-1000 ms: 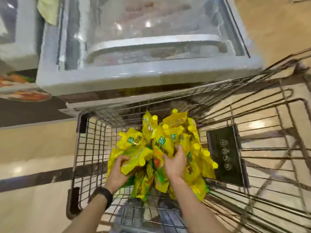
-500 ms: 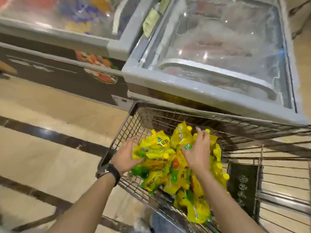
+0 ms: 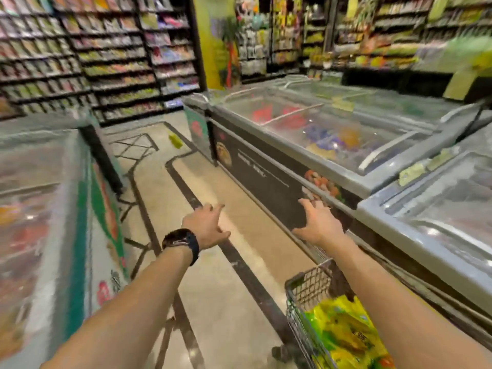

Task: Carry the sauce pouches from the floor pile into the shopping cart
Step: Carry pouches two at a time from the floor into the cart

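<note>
Yellow-green sauce pouches (image 3: pixel 343 334) lie heaped in the wire shopping cart (image 3: pixel 306 286) at the bottom right of the view. My left hand (image 3: pixel 206 227), with a dark watch on its wrist, is stretched out in front of me over the aisle floor, fingers spread, holding nothing. My right hand (image 3: pixel 318 225) reaches forward above the cart's far end, fingers spread and empty too. One small yellow pouch (image 3: pixel 175 139) lies on the floor far down the aisle. The floor pile itself is not in view.
A row of glass-topped chest freezers (image 3: pixel 346 145) runs along the right, close against the cart. Another freezer (image 3: pixel 48 209) stands at the left. Between them a tiled aisle (image 3: pixel 186 182) leads to stocked shelves (image 3: pixel 93 57) at the back.
Both hands have let go of the pouches and lifted out of the cart. My view has swung up and left, from the cart to the aisle.
</note>
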The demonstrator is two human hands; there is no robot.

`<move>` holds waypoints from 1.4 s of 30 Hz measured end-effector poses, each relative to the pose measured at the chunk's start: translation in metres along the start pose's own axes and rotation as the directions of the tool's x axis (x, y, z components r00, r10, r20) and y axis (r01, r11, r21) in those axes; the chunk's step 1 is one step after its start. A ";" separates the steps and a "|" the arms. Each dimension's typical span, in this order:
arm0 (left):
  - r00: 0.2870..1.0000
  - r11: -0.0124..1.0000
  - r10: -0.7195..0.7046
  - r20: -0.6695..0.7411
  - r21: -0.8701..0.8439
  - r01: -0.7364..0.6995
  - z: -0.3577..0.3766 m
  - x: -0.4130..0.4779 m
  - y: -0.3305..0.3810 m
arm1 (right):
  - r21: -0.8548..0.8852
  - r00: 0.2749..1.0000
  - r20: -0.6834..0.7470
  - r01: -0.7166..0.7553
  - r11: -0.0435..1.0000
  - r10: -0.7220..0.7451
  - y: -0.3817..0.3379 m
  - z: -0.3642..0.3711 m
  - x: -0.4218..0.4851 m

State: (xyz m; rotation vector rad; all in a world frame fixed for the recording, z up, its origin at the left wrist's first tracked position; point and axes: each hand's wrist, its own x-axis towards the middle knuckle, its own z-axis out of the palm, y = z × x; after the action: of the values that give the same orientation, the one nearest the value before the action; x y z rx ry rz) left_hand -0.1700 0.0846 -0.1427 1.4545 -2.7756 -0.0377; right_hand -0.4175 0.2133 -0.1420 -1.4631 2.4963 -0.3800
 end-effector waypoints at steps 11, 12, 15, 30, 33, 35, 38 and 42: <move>0.894 0.916 -0.378 -0.241 0.044 0.399 -0.109 -0.126 -0.068 | -0.176 0.872 -0.020 0.478 0.860 -0.489 -0.132 -0.069 -0.026; 0.886 0.910 -0.390 -0.252 0.045 0.413 -0.112 -0.133 -0.065 | -0.180 0.863 -0.015 0.494 0.850 -0.505 -0.135 -0.072 -0.029; 0.868 0.895 -0.412 -0.277 0.058 0.443 -0.116 -0.152 -0.059 | -0.177 0.843 0.009 0.530 0.829 -0.538 -0.139 -0.078 -0.035; 0.853 0.866 -0.454 -0.258 0.098 0.491 -0.108 -0.198 -0.109 | -0.127 0.839 0.092 0.544 0.829 -0.536 -0.188 -0.046 -0.054; 0.853 0.863 -0.463 -0.240 0.096 0.495 -0.098 -0.197 -0.130 | -0.113 0.836 0.095 0.549 0.828 -0.541 -0.207 -0.033 -0.052; 0.860 0.865 -0.468 -0.205 0.095 0.493 -0.092 -0.194 -0.141 | -0.120 0.836 0.116 0.549 0.827 -0.537 -0.216 -0.027 -0.048; 0.867 0.870 -0.460 -0.192 0.095 0.483 -0.089 -0.180 -0.156 | -0.122 0.847 0.119 0.531 0.839 -0.519 -0.227 -0.021 -0.036; 0.873 0.874 -0.454 -0.180 0.099 0.475 -0.093 -0.145 -0.176 | -0.115 0.862 0.112 0.505 0.855 -0.494 -0.244 -0.017 -0.004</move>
State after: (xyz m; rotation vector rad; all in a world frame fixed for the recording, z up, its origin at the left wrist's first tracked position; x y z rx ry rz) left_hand 0.0590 0.1018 -0.0533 2.0346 -2.2856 0.2602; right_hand -0.2218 0.1041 -0.0449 -2.1428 2.0842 -0.2223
